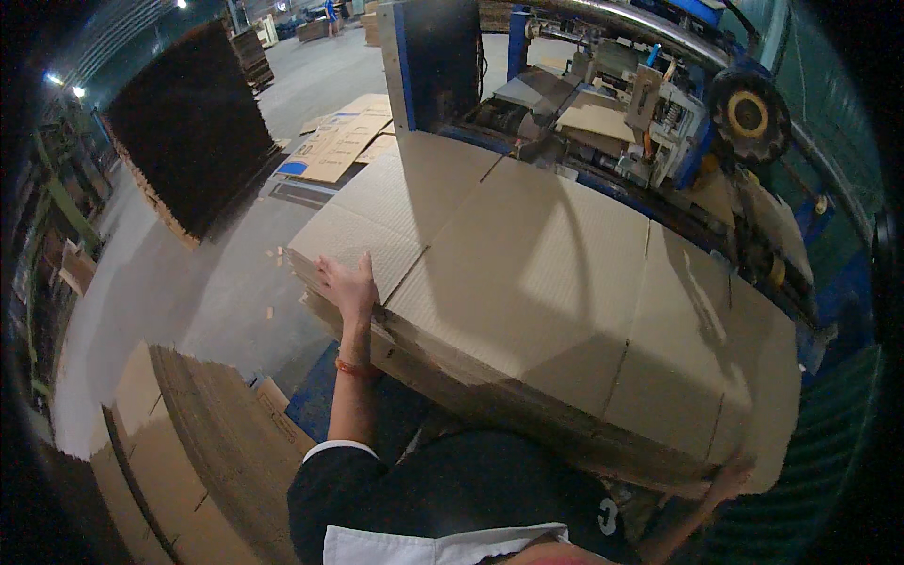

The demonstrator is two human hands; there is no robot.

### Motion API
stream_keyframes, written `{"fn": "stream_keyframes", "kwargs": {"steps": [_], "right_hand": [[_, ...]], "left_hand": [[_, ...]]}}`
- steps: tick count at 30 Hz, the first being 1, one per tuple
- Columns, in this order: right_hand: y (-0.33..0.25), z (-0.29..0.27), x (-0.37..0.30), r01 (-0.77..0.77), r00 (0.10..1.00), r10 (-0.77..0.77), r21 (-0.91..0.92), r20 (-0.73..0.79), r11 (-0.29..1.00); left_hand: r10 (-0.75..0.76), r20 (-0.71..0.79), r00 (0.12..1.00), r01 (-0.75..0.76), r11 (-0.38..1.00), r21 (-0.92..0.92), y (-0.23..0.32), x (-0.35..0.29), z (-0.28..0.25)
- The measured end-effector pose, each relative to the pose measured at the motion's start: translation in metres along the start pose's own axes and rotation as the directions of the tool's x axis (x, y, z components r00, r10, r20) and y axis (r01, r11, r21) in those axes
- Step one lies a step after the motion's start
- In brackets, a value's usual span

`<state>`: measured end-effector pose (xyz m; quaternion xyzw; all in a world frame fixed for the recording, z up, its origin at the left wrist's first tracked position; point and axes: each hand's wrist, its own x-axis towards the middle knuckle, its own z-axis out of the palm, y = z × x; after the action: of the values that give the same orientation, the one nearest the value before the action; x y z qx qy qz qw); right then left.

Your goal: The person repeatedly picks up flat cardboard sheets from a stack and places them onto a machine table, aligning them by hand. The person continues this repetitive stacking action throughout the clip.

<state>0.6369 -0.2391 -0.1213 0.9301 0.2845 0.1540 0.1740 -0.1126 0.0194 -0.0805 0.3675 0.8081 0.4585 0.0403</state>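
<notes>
A thick stack of flat, slotted cardboard box sheets [527,282] lies in front of me, its top sheet creased and plain brown. My left hand [350,284] is at the stack's near left edge, fingers stretched out and thumb raised beside a slot. On that wrist is an orange-brown bracelet [356,367]. At the near right corner of the stack, my right hand [730,480] touches the edge; it is blurred and its fingers cannot be made out.
Beyond the stack stands a blue machine [650,113] with rollers and a black wheel [747,115]. Another cardboard stack [202,452] sits at lower left. Printed cardboard sheets [334,146] lie on the floor behind, near a tall dark stack [188,132]. Scraps dot the grey floor.
</notes>
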Motion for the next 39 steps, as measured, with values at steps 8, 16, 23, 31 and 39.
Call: {"fn": "stream_keyframes", "kwargs": {"steps": [8,16,23,31,39], "right_hand": [[-0.002,0.047,0.028,-0.245,0.527,0.155,0.025,-0.836,0.969],[-0.003,-0.144,-0.006,-0.091,0.936,0.349,0.988,0.042,0.126],[0.004,-0.216,-0.082,0.292,0.862,0.482,0.931,-0.158,-0.216],[-0.055,-0.178,-0.164,0.764,0.580,-0.607,0.620,-0.543,0.176],[-0.094,-0.195,-0.139,0.856,0.404,-0.739,0.508,-0.539,0.098]], "left_hand": [[-0.067,-0.140,0.988,0.045,0.987,-0.153,0.048,0.008,-0.006],[-0.364,-0.011,0.931,0.018,0.077,-0.997,0.061,0.045,-0.027],[-0.026,0.343,0.939,0.327,0.376,-0.867,0.030,0.054,-0.054],[0.828,0.309,0.469,-0.562,0.549,-0.619,0.064,-0.072,-0.063],[0.770,0.629,-0.107,-0.881,0.221,-0.420,0.090,-0.089,-0.027]]}}
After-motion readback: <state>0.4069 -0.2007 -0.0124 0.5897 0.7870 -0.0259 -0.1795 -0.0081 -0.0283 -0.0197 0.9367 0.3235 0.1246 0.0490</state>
